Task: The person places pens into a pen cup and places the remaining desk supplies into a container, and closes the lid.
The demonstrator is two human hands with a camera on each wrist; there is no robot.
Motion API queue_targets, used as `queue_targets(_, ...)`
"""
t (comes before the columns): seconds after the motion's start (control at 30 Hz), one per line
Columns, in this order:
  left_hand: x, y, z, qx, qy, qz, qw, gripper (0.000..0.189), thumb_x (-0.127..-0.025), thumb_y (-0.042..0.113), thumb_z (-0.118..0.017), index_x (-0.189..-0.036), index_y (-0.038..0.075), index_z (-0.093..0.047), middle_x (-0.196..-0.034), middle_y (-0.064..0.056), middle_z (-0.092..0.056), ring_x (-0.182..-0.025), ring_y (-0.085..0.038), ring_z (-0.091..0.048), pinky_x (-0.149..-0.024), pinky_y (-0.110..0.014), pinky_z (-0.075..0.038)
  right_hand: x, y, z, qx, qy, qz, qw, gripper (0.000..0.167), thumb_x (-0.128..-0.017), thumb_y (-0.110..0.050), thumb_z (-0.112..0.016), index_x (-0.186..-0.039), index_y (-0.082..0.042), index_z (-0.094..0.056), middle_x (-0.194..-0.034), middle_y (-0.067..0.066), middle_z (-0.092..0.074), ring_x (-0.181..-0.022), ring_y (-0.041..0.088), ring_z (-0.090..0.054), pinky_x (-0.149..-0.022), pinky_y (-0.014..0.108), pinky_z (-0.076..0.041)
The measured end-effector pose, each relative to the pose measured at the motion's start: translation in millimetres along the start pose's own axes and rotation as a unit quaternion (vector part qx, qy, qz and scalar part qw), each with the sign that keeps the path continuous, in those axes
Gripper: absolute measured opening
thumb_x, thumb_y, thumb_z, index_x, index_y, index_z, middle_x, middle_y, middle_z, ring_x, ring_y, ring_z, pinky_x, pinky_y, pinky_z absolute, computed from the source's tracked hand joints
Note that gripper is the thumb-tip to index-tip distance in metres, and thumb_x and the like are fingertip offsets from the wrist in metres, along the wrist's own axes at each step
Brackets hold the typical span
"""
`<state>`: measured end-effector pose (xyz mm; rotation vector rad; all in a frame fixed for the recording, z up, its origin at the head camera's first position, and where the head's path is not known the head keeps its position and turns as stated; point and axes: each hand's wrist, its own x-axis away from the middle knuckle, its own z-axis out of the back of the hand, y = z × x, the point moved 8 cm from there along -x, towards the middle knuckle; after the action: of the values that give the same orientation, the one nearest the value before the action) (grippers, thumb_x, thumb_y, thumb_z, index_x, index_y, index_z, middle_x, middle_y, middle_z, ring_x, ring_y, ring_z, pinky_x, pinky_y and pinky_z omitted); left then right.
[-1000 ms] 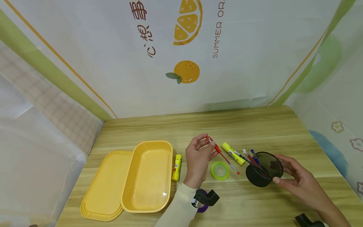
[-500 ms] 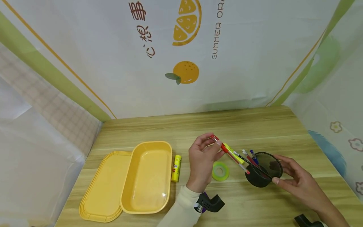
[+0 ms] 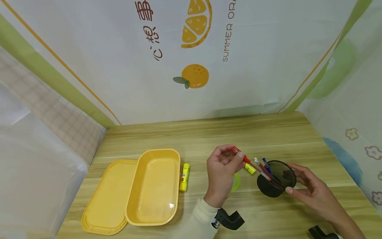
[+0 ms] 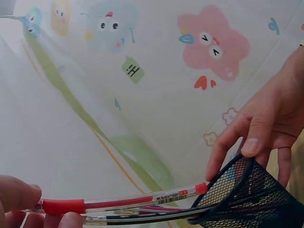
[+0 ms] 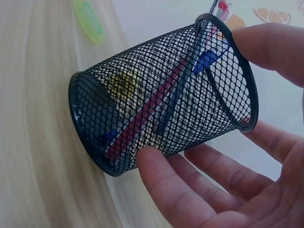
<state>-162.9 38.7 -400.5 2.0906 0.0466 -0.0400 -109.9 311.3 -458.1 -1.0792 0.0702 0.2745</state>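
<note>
My left hand [image 3: 222, 172] pinches a red-capped clear pen [image 3: 246, 159] between thumb and fingers. The pen slants down to the right, its red end at the rim of a black mesh pen holder [image 3: 270, 186]. Thumb and fingers of my right hand [image 3: 311, 189] grip that holder by its rim; in the right wrist view the mesh [image 5: 156, 95] leans at a slant. Inside are a blue pen [image 3: 266, 165], a reddish one and a dark pencil [image 4: 142, 218], which runs beside the red-capped pen in the left wrist view.
Behind the hands lies a yellow glue stick [image 3: 250, 168], and a green tape roll [image 3: 236, 182] is partly covered by my left hand. Further left are another glue stick [image 3: 184, 177], a yellow box [image 3: 152, 220] and its lid [image 3: 104, 199].
My left hand has moved right with the red-capped pen, bringing the pen's end to the holder's rim. My right hand and the holder stay nearly in place.
</note>
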Motion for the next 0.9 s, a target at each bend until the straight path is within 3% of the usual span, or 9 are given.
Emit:
queue_targets(0.2,4.4,-1.0,-8.2,-0.065,-0.022,-0.043,0.9968,0.026,-0.089,0.001,-0.08,-0.112,-0.004,-0.069,-0.099,-0.007,-0.071,-0.089,-0.011,-0.071,-0.074,-0.025,-0.063,0.5,0,-1,0.001,0.001,-0.006,1.0,0.075,-0.096,0.008,-0.071,-0.162,-0.007,-0.039,-0.134,-0.011,-0.064,-0.116,-0.003,-0.066,-0.073,0.028,-0.064)
queue_targets(0.37,7.6,-2.5,-11.6,-0.098,-0.03,-0.052,0.9933,0.025,-0.089,0.005,-0.082,-0.112,0.0,-0.071,-0.105,-0.019,-0.073,-0.089,-0.009,-0.071,-0.076,-0.02,-0.06,0.4,1,0,0.009,0.002,-0.008,0.9999,0.075,-0.096,0.008,-0.071,-0.162,-0.007,-0.038,-0.133,-0.013,-0.064,-0.116,-0.005,-0.064,-0.072,0.027,-0.064)
queue_targets(0.53,12.8,-3.8,-12.4,-0.123,-0.037,-0.066,0.9895,0.023,-0.09,0.01,-0.083,-0.109,0.004,-0.072,-0.104,-0.02,-0.073,-0.089,-0.008,-0.071,-0.077,-0.02,-0.058,0.2,2,0,0.005,0.001,-0.009,0.9999,0.076,-0.095,0.008,-0.071,-0.162,-0.006,-0.038,-0.133,-0.012,-0.064,-0.116,-0.004,-0.065,-0.072,0.027,-0.064)
queue_targets(0.8,20.3,-2.1,-10.7,-0.117,-0.033,-0.123,0.9849,0.021,-0.092,0.006,-0.08,-0.107,-0.002,-0.07,-0.1,-0.028,-0.07,-0.089,-0.01,-0.071,-0.076,-0.023,-0.06,-0.1,2,0,0.003,0.006,-0.018,0.9998,0.075,-0.096,0.006,-0.072,-0.162,-0.008,-0.039,-0.131,-0.008,-0.066,-0.114,-0.003,-0.066,-0.071,0.029,-0.064)
queue_targets(0.9,21.6,-2.4,-10.6,-0.102,-0.037,-0.127,0.9859,0.021,-0.091,0.004,-0.079,-0.106,-0.004,-0.068,-0.098,-0.03,-0.069,-0.088,-0.008,-0.071,-0.073,-0.022,-0.06,-0.4,2,0,0.003,0.008,-0.023,0.9997,0.075,-0.096,0.005,-0.073,-0.161,-0.008,-0.04,-0.13,-0.003,-0.066,-0.114,-0.002,-0.067,-0.071,0.03,-0.065)
